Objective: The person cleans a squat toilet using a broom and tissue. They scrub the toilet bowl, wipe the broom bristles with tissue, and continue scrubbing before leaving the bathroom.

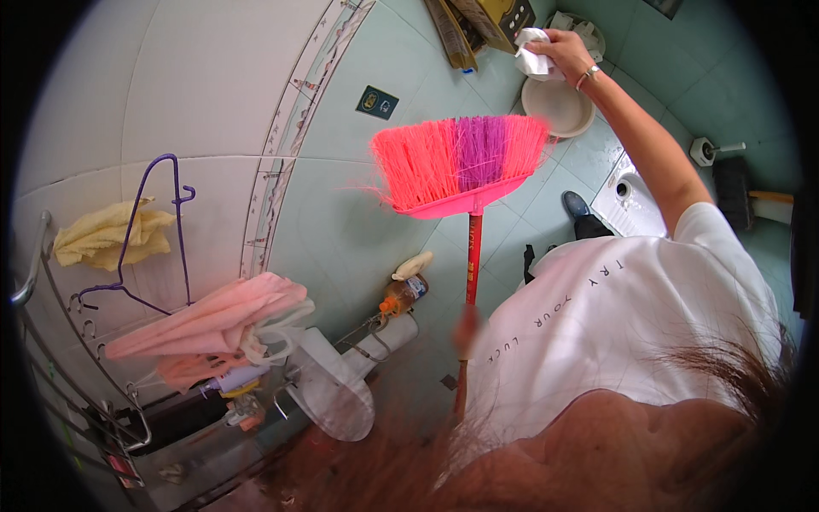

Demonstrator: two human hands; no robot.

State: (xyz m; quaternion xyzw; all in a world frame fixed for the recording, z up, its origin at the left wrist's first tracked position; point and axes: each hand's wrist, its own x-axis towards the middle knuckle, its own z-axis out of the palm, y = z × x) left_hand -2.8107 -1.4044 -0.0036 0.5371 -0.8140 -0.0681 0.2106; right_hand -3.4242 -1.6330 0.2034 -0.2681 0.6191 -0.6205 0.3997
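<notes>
My right hand [566,54] reaches out at the top, shut on a crumpled white tissue [533,59]. It is above a pale round basin [558,107] and next to a bin [600,40] holding crumpled white paper. My left hand [467,329], partly blurred, is closed around the red handle [474,256] of a broom. The broom head [464,160] is raised, with its pink and purple bristles pointing up. Part of the hand and the lower handle are hidden by my white T-shirt [595,307] and hair.
A squat toilet [633,205] is set in the tiled floor near my dark shoe [576,203]. Boxes [489,22] stand by the wall. Leftward are a purple hanger [130,240], a yellow towel [115,237], pink cloth [217,317], a metal rack [45,256] and an orange-capped bottle [404,296].
</notes>
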